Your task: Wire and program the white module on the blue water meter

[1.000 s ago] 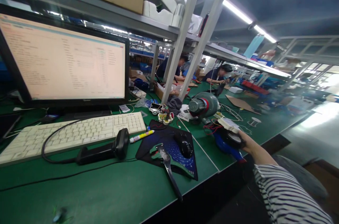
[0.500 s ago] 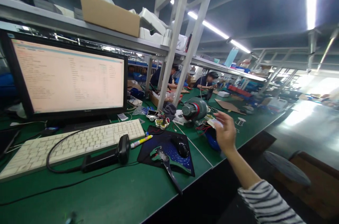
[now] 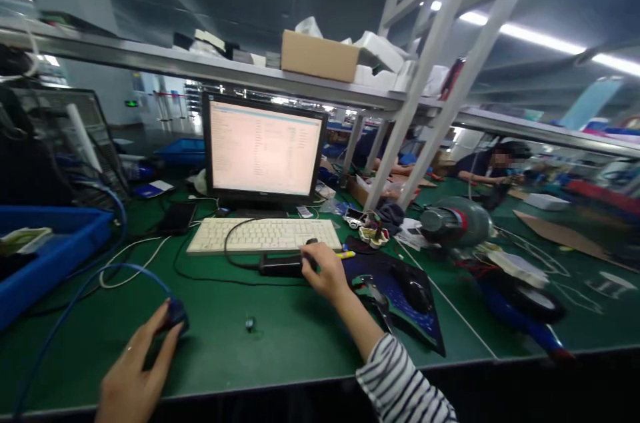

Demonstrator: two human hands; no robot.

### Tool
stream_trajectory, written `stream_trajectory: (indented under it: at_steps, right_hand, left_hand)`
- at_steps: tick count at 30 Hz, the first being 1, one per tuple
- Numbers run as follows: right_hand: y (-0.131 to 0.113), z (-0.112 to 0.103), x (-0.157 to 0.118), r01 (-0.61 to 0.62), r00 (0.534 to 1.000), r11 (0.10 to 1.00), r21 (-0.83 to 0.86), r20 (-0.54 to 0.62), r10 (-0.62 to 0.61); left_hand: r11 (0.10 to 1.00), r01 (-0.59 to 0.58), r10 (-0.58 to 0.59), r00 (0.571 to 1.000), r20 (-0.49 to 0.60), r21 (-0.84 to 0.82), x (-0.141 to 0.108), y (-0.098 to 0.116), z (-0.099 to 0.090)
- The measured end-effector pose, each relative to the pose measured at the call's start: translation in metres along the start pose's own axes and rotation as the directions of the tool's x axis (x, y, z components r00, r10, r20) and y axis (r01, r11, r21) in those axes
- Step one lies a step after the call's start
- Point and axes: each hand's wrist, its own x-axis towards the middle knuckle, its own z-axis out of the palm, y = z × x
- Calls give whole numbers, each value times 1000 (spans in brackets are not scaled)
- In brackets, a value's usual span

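Note:
At the lower left, my left hand pinches a small dark blue piece between thumb and fingers; its exact kind I cannot make out. A blue cable runs up to it. My right hand is curled over the head of a black barcode scanner, which lies in front of a white keyboard. Between my hands, a tiny dark part with thin wires rests on the green table. Close to my right forearm lie a wire stripper and a mouse on a dark mouse pad.
A monitor stands behind the keyboard. On the left is a blue bin. To the right sit a grey-green motor-like machine and a blue tool, blurred. A metal post rises beyond the mouse pad. Two co-workers sit farther back.
The view has swung left. My right hand has come from beside the grey-green machine to the barcode scanner. My left hand has come into view with the dark blue piece.

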Motion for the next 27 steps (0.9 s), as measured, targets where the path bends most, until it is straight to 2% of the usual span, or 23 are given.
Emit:
stream_trajectory:
  at_steps: [3, 6, 9, 14, 17, 21, 24, 27]
  right_hand:
    - [2, 18, -1, -71, 997, 997, 37, -26, 72]
    - [-5, 23, -10, -70, 997, 995, 71, 50, 67]
    - [-18, 26, -19, 7, 981, 992, 124, 192, -31]
    - [-42, 41, -25, 119, 883, 969, 218, 423, -204]
    - [-48, 49, -25, 124, 845, 967, 221, 487, -219]
    - [-52, 52, -26, 119, 818, 966, 230, 528, -227]
    - [-51, 52, -32, 75, 796, 966, 248, 569, -207]
    - [-43, 57, -37, -7, 806, 949, 315, 563, -181]
  left_hand:
    - [997, -56, 55, 998, 15, 55, 10, 7, 9]
    - [998, -23, 18, 997, 81, 54, 16, 10, 18]
    - [999, 21, -28, 983, 183, 42, 17, 9, 22]
    - [998, 10, -22, 978, 206, 62, 14, 9, 22]
    - [990, -17, -10, 982, 186, 142, 14, 10, 23]
    - [958, -36, 15, 997, 77, 284, 13, 11, 25]
    - [961, -39, 36, 999, 15, 275, 7, 15, 23]
    - [967, -87, 78, 996, 48, 239, 3, 30, 22]
